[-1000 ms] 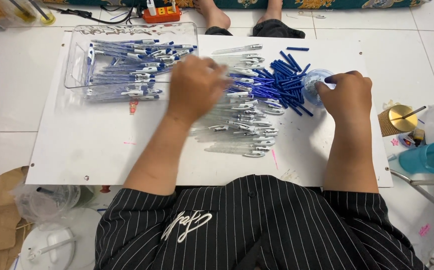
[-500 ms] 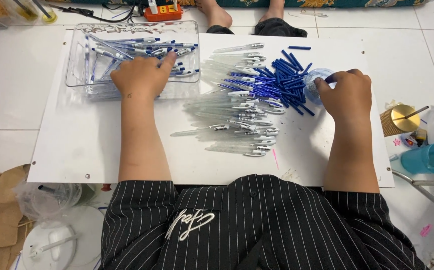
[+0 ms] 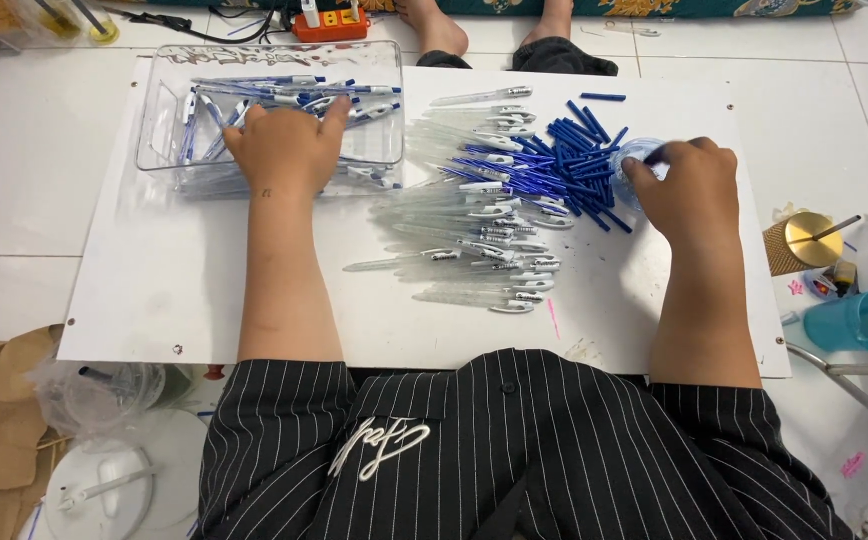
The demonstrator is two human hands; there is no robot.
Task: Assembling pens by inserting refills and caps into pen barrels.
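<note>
The left hand [image 3: 284, 150] lay spread, empty, over finished pens [image 3: 284, 95] in the clear tray [image 3: 159, 110]; the right hand [image 3: 679, 185] pinched a blue refill [image 3: 654, 155] beside the loose pile [image 3: 574, 150].

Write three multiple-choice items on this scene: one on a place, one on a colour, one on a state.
1. Where is the left hand?
A. over the clear plastic tray
B. on the gold cup
C. in the lap

2. What colour are the loose short refill tubes by the right hand?
A. red
B. blue
C. green

3. How do the clear pen barrels lie on the white board?
A. standing upright in a cup
B. flat in a loose pile
C. sealed in a bag

Answers: 1 A, the hand lies palm down over the pens in the tray. 2 B, the tubes are dark blue. 3 B, they lie spread on the board between the hands.
</note>
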